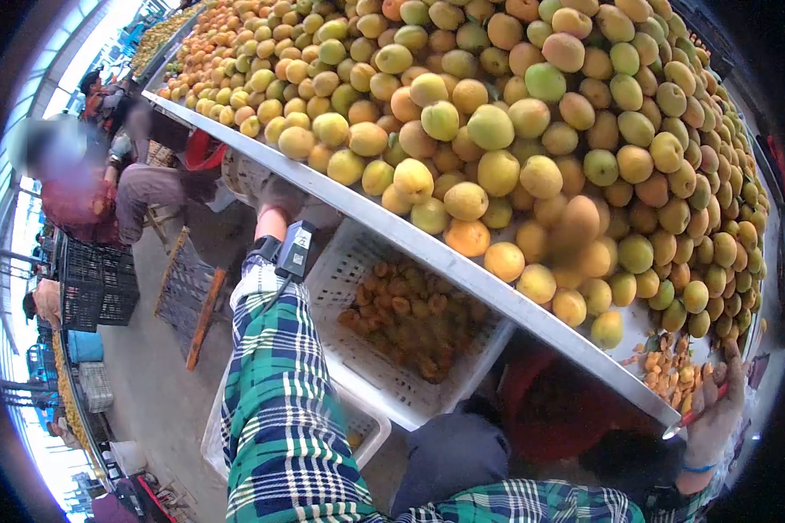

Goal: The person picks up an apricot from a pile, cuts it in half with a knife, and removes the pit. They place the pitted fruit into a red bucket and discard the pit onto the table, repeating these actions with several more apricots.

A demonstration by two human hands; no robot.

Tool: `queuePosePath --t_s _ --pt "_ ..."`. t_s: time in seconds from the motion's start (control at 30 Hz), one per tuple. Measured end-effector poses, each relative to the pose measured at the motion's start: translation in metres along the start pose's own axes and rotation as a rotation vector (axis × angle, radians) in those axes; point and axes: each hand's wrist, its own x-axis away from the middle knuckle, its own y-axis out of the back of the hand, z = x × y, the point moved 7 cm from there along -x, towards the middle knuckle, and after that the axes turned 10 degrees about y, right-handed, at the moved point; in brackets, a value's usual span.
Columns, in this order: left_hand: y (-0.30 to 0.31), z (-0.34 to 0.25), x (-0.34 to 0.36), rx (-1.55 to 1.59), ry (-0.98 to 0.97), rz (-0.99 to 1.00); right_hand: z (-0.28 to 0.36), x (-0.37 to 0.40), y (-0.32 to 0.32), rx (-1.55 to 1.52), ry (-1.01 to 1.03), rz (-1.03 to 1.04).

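Apricots [497, 174], yellow, green and orange, are heaped on a metal-edged table [392, 225]. My right hand [713, 427] is at the table's right end, closed on a small red-handled knife [699, 411] with its shiny end pointing left. Beside those fingers lies a pile of small orange-brown pits [672, 370]. My left hand [281, 197] reaches out below the table's left edge, near a woven basket [242, 176]; its fingers are blurred and partly hidden. Under the table, close to my left forearm, a white plastic crate [353, 353] holds halved apricots [414, 314].
A second white crate [377, 431] sits partly under my left sleeve. Below the table's right part is a red tub [545, 405]. At left, a seated person [83, 196] is near stacked black crates [96, 283]. A wooden-edged board [187, 296] rests on the floor.
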Motion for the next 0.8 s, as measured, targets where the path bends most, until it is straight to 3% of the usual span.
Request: queuePosePath --t_s 0.03,0.1,0.13,0.2,0.23,0.27,0.33,0.47,0.5,0.6,0.63,0.77,0.8 --pt "0.004 -0.016 0.015 0.008 0.01 0.017 0.002 0.003 -0.008 0.021 0.001 -0.002" --pt "0.036 -0.063 0.052 0.669 0.229 0.107 0.003 0.007 -0.018 -0.022 -0.048 -0.037" --pt "0.029 -0.056 0.05 0.672 0.24 0.115 0.0 0.006 -0.015 -0.008 -0.049 -0.037" --pt "0.045 -0.057 0.034 -0.05 0.006 -0.234 -0.007 0.003 -0.017 -0.01 -0.074 0.096" --pt "0.037 -0.048 0.035 -0.475 0.001 -0.146 -0.006 0.009 -0.022 0.017 -0.103 0.081" --pt "0.044 -0.053 0.047 -0.484 -0.006 -0.136 -0.01 0.01 -0.021 0.02 -0.115 0.072" --pt "0.052 -0.056 0.075 -0.567 0.013 0.066 -0.014 0.012 -0.026 -0.04 -0.08 0.16" --pt "0.079 -0.093 0.147 -0.966 -0.164 0.006 -0.012 0.021 -0.037 0.037 -0.068 0.132" --pt "0.081 -0.098 0.157 -0.967 -0.05 0.098 -0.013 0.021 -0.037 0.041 -0.081 0.145" --pt "0.077 -0.098 0.19 -1.108 -0.037 0.135 -0.02 0.021 -0.033 -0.071 -0.141 0.245" --pt "0.083 -0.096 0.198 -0.892 -0.039 0.07 -0.021 0.021 -0.032 -0.072 -0.136 0.236" --pt "0.101 -0.099 0.212 -0.574 0.079 0.056 -0.021 0.023 -0.031 -0.107 -0.113 0.268" --pt "0.101 -0.092 0.21 -0.674 0.126 0.079 -0.02 0.023 -0.028 -0.1 -0.105 0.246"
